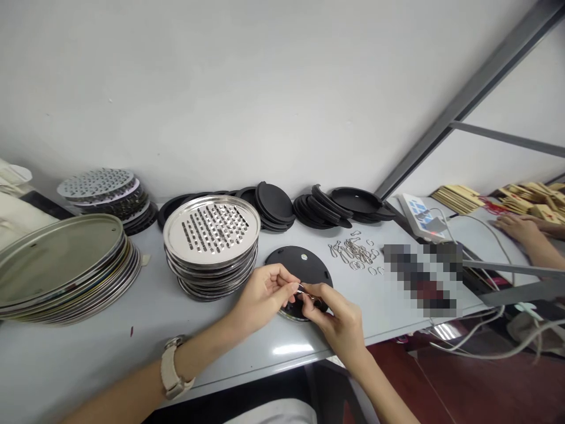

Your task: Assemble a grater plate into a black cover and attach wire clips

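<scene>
My left hand [271,290] is closed in a pinch, thumb and forefinger on a small shiny metal ring [301,289]. From the other side my right hand [338,315] also has its fingers closed on the small metal piece; its exact shape is partly hidden by the fingertips. Both hands are held over a round black disc [304,265] that lies on the table, with a small pale round spot near its far edge. Right of the disc lies a loose pile of metal rings and clasps [357,253].
Stacked round metal grater plates [210,232] stand left of my hands. Farther left is a stack of large round trays [57,259], with more grater plates [99,185] behind. Black round parts [276,203] line the wall. A co-worker's hand [521,229] rests beside wooden pieces [457,197].
</scene>
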Demonstrator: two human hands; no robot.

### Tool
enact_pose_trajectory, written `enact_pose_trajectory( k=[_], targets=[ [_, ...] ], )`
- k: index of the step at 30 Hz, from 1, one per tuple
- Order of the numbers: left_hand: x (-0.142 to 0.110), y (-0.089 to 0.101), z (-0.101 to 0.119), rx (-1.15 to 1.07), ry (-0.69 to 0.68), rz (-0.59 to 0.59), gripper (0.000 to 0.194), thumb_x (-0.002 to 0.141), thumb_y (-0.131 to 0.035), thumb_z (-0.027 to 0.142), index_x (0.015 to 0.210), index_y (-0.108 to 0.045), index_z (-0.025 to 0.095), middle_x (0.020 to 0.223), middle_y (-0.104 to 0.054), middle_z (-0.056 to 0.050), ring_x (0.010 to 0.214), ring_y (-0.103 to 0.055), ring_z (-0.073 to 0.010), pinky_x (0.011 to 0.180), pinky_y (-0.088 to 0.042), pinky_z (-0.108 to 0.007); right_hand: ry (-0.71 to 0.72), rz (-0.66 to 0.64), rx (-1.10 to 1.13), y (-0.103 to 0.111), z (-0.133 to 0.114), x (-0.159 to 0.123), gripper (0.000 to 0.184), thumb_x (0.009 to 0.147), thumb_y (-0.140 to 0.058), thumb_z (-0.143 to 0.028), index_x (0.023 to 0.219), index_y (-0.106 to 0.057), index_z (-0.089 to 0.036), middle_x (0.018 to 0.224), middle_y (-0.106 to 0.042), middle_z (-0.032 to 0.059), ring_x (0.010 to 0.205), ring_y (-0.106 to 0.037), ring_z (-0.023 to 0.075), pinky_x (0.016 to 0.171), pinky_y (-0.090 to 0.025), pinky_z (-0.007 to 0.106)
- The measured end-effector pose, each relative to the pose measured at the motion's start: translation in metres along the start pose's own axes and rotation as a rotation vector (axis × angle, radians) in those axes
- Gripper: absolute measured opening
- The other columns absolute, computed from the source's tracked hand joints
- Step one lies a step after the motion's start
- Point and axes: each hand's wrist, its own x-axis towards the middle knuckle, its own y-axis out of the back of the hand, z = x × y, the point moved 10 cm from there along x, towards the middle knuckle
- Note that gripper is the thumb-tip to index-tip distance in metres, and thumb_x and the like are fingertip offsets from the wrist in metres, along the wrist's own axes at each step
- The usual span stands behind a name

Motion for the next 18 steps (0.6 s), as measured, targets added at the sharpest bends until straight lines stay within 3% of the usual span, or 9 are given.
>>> enact_pose_trajectory(
  k=[18],
  targets=[
    [-0.0029,-0.0026,-0.0026,0.013,0.019,-0.004,0.022,0.080,-0.069,0.031,0.077,-0.062,0.011,0.064,-0.060,-0.001,0.056,-0.052,-0.0089,0.055,-0.042,-0.021,-0.009,-0.014,-0.059,-0.0012,0.0039,-0.0043,0.007,0.092,-0.052,-0.020,0.086,-0.056,-0.021,0.076,-0.066,0.0027,0.060,-0.059,0.0125,0.058,-0.051,0.023]
  ],
)
